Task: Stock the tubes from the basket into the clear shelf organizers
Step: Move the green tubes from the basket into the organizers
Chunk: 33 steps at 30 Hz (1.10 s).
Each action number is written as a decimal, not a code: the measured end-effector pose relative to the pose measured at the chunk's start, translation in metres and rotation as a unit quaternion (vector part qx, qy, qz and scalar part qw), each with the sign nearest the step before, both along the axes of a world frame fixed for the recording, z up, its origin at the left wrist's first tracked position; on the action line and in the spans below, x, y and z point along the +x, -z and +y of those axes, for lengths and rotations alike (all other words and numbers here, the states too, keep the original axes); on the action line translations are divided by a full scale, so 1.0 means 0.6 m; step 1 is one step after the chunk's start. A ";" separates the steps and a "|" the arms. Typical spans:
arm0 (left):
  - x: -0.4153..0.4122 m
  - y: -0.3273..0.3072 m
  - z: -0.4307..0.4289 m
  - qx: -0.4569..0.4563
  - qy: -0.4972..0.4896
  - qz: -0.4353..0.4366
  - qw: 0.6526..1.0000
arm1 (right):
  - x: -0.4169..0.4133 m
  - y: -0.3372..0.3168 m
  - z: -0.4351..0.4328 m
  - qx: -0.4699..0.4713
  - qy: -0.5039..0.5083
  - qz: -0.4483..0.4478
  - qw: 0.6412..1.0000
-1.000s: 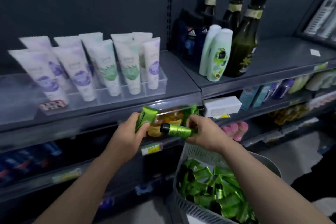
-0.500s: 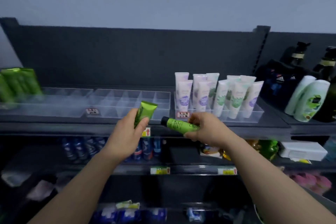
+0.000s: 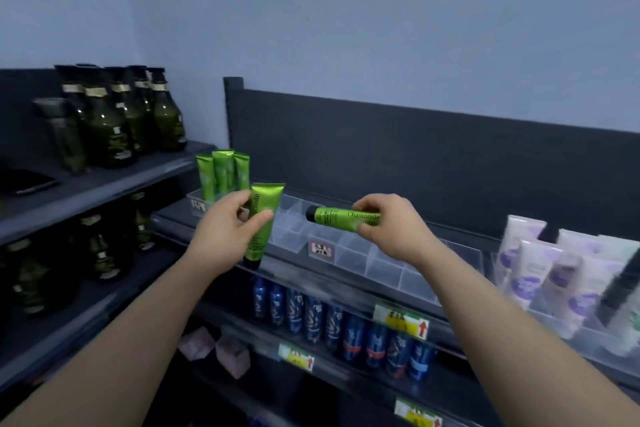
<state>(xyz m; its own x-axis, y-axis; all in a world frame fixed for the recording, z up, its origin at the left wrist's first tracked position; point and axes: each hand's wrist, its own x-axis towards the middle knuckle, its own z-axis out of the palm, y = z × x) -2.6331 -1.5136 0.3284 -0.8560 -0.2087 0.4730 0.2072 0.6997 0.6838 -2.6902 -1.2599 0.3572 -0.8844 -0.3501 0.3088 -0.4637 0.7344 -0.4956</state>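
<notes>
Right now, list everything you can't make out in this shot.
Head view:
- Basket: outside the frame.
- Right tube: flat end hidden inside the right hand.
- Left tube: print partly covered by the left hand.
- Stocked green tubes: some bases hidden behind the left hand.
- White tubes: labels blurred.
- Yellow price tags: print too small.

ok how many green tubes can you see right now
5 green tubes: three standing at the left end of the clear organizer, one upright in the left hand, one sideways in the right hand. Others may hide behind those three.
</notes>
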 end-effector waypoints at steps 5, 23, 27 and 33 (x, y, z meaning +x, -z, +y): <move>-0.068 -0.046 -0.074 -0.014 -0.058 0.010 0.998 | -0.093 -0.021 -0.069 -0.049 -0.021 0.027 0.998; -0.303 -0.074 -0.245 -0.174 -0.078 -0.085 0.978 | -0.286 -0.048 -0.232 -0.062 -0.063 0.027 0.996; -0.339 -0.075 -0.275 -0.276 -0.048 -0.137 0.950 | -0.298 -0.045 -0.265 -0.050 -0.050 0.027 0.997; -0.388 -0.062 -0.318 -0.339 0.034 -0.157 0.927 | -0.299 -0.045 -0.327 -0.051 -0.005 0.020 0.998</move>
<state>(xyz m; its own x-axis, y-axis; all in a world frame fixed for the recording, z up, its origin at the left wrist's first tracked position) -2.8658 -1.7046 0.3656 -0.9740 0.1040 0.2011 0.1312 0.9832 0.1266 -2.8698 -1.4560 0.3842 -0.8676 -0.3227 0.3783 -0.4910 0.6763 -0.5491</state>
